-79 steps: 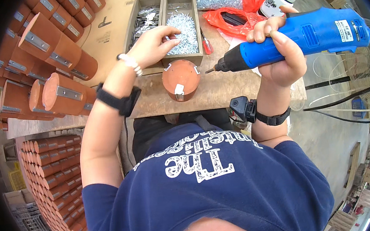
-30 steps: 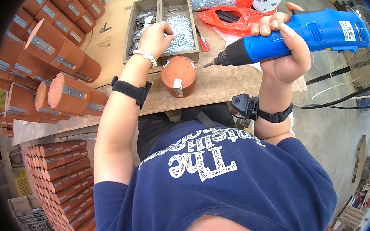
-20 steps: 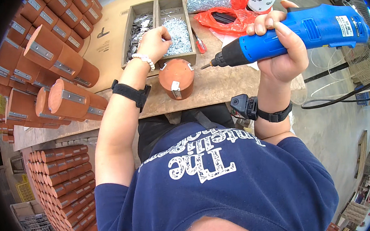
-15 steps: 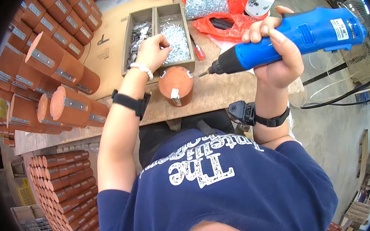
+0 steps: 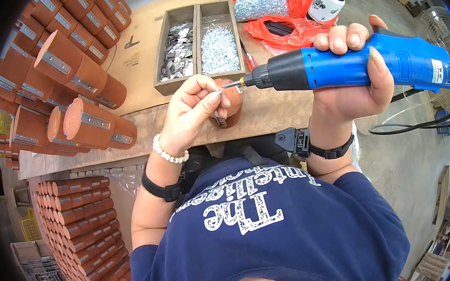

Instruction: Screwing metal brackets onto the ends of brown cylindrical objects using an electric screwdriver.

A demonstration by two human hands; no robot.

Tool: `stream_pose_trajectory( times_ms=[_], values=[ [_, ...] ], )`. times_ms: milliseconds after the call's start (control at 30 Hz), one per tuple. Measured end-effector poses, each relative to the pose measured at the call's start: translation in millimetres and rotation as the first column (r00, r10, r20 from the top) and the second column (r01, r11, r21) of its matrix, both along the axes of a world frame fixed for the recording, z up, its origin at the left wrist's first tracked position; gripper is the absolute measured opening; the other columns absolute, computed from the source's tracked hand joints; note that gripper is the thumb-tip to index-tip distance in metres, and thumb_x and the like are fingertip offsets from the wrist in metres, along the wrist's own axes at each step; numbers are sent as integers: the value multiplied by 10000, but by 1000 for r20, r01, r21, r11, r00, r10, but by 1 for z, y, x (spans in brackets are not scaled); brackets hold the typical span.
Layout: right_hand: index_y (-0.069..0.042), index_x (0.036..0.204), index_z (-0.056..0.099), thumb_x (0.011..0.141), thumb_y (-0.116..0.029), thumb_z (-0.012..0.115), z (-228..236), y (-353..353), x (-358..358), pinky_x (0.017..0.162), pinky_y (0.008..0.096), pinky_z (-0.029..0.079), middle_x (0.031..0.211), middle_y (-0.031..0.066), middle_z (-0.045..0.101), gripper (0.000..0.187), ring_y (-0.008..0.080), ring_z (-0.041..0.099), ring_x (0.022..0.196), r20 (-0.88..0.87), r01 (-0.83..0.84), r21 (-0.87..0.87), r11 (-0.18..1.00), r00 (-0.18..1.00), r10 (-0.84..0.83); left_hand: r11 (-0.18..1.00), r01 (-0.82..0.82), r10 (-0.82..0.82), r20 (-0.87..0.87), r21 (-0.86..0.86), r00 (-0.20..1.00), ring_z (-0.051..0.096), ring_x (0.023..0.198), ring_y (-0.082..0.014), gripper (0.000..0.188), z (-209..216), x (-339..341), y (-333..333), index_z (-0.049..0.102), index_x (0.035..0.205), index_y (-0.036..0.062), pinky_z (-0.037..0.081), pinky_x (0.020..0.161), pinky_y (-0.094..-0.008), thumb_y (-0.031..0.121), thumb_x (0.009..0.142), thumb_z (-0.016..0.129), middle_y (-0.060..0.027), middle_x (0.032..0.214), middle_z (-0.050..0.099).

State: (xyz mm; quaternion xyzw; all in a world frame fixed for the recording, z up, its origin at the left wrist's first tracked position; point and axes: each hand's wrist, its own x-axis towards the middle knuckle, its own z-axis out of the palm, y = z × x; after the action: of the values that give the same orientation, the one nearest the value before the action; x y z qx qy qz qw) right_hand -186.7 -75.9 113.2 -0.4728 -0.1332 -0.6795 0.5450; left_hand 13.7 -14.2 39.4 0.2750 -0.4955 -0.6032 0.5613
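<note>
Apparently, loading the bit is the step: the left hand is pinched at the tip of the bit, its hold too small to make out; the clay pot stands just behind on the table; the right hand grips the power screwdriver. Next likely calls for steady aim.

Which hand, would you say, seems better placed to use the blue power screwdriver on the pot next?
Probably the right hand: it grips the blue power screwdriver. The left hand is by the pot, its fingers pinched close to the bit.
</note>
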Motion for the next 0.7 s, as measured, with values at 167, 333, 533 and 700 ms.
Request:
stream_pose_trajectory(
  times_ms=[167,333,533,700],
  values=[
    [-3,1162,347,747,-154,432,0,4,3,715,373,393,826,79,499,451,188,479,747,-47,-9,-29,1000,999,8,1000,0,1,-51,16,999,501,692,-124,105,-6,-2,5,441,873,53,415,639,-236,142,848,491,-59,776,523],
    [-2,1174,333,739,-152,428,0,9,3,692,361,387,816,71,485,470,177,467,723,-70,7,-31,999,998,-9,999,-39,42,-98,37,994,504,632,-68,84,-10,-8,9,468,855,60,421,580,-197,133,841,508,-31,753,557],
    [-5,1189,291,729,-127,430,-2,8,2,665,381,409,807,89,480,496,198,485,698,-80,-7,-32,999,997,4,999,-25,29,-95,45,995,515,645,-71,64,-13,-10,13,497,857,34,431,612,-198,93,835,506,-41,752,570],
    [4,1197,252,720,-90,439,-6,8,1,639,396,442,801,112,480,521,221,503,678,-71,-39,-6,999,997,38,996,-37,43,-74,87,996,541,659,-80,105,-11,-13,16,537,897,-13,443,619,-198,56,820,519,-63,766,593]
  ],
)
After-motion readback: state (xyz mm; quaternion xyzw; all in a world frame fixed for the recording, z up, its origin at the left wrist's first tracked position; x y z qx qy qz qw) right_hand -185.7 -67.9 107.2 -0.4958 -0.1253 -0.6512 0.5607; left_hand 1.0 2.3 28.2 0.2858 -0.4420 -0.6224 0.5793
